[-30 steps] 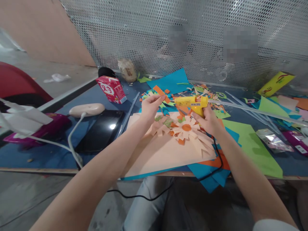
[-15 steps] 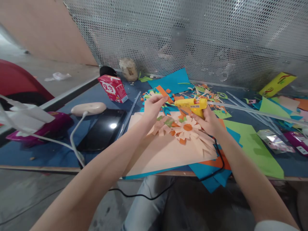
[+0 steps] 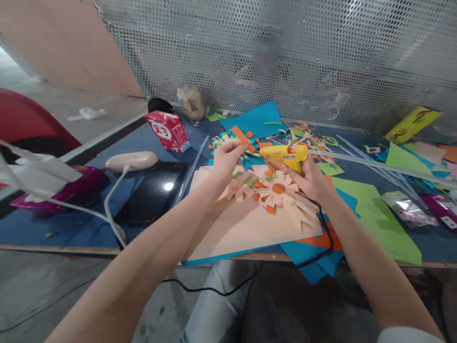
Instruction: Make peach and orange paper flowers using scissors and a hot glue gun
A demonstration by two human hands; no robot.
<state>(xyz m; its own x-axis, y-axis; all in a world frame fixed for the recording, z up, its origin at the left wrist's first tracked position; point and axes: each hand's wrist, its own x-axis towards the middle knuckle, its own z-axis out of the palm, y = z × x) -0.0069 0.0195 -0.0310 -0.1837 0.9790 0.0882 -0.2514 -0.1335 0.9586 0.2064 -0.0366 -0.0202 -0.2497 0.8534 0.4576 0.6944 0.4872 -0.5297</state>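
Note:
My right hand grips a yellow glue gun, its nozzle pointing left toward my left hand. My left hand pinches an orange paper strip just above the table. Below both hands lies a peach paper flower with an orange centre on a large peach sheet. The glue gun's black cord runs off the table's front edge.
Blue, green and orange paper sheets and scraps cover the blue table. A red carton, a black tablet, a beige device with a white cable and a magenta object lie left. Clear glue sticks lie right. A perforated metal wall stands behind.
The glue gun has dropped slightly and tipped closer to the flower. My left hand has shifted a little right with the orange strip.

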